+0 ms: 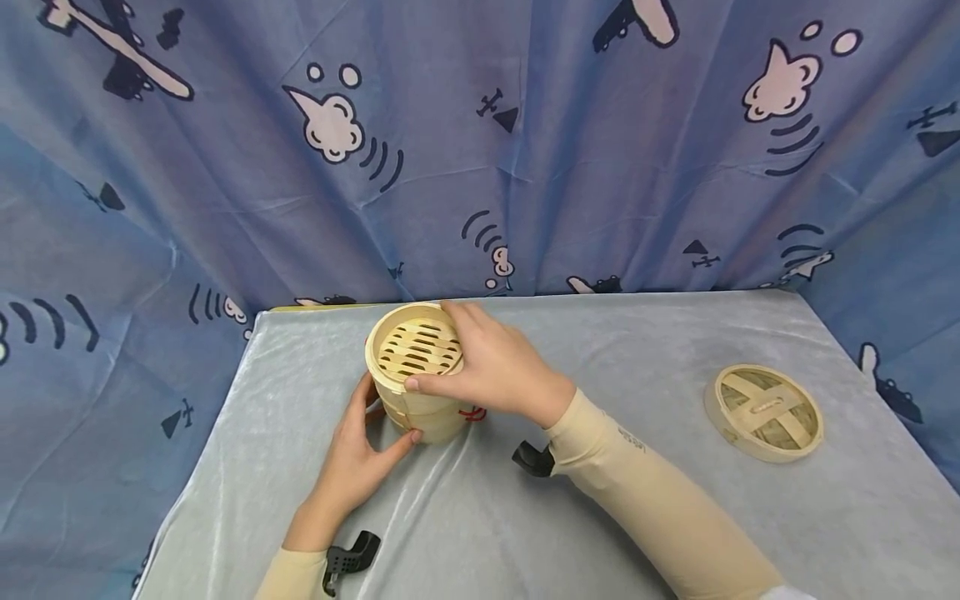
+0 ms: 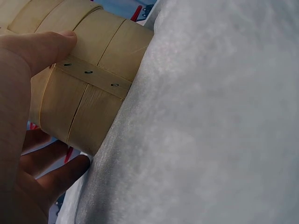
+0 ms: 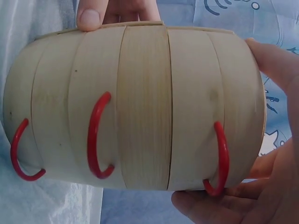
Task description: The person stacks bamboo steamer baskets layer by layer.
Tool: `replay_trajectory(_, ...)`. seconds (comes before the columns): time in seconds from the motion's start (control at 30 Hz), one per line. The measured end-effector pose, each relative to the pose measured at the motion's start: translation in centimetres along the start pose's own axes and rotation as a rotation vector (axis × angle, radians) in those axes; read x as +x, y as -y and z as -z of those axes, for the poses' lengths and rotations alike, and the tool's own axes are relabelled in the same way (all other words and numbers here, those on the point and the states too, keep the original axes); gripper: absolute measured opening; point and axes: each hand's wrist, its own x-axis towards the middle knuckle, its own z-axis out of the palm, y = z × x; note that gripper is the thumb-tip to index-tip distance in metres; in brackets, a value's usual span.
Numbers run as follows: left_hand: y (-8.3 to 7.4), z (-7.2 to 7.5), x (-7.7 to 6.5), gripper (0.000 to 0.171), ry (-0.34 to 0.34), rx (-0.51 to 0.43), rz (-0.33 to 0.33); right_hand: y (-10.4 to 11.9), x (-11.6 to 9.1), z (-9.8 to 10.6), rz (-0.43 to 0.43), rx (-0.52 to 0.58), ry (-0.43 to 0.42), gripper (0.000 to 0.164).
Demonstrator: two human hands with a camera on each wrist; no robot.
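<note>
Bamboo steamer (image 1: 431,407) with lid (image 1: 767,414) set apart

Item 1. Steamer, pale, round, of stacked baskets; stands upright towards the far edge of the tabletop (image 1: 615,342), left of the middle in the head view. The top basket is uncovered, its slatted base (image 1: 418,346) showing long slots. Red loops (image 3: 96,135) stick out from the side (three of them in the right wrist view). A strip (image 2: 88,73) with dark staples runs up the wall on the side seen from the left wrist.

Item 2. Right hand (image 1: 502,358), clamped on the top basket from the right: thumb across the near rim, fingers beyond it. In the right wrist view, its lower fingers lie close to the end loop.

Item 3. Left hand (image 1: 360,462), clamped round the lower part of the stack, thumb on the near wall, other fingers round the left side.

Item 4. Lid, round, crossed by flat strips with a small handle at the centre; lies handle up on the tabletop, well to the right of the stack.

Item 5. Sundries: beige sleeves (image 1: 645,492) on both arms, a black mount (image 1: 352,557) at each wrist, grey cloth over the tabletop, blue curtain (image 1: 442,183) behind, printed with aeroplanes and clouds.
</note>
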Motion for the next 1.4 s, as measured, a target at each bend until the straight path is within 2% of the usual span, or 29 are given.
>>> replay_trajectory(0.37,-0.2,-0.4,0.3,0.114,0.004,0.006,-0.024,-0.1,-0.3,-0.2,-0.016,-0.05,-0.035,0.111)
replay_trajectory(0.93,-0.1,-0.7,0.3,0.115,-0.007,0.016,-0.019,-0.7,-1.3,0.1,-0.002,-0.042,0.015,0.115)
replay_trajectory(1.23,0.0,-0.6,0.0,0.114,-0.028,0.014,-0.006,-1.3,-2.0,0.6,0.01,-0.029,-0.043,0.109)
replay_trajectory(1.4,0.0,-0.4,-0.1,0.113,-0.031,0.014,-0.008,-1.7,-2.5,0.9,-0.014,0.007,-0.071,0.108)
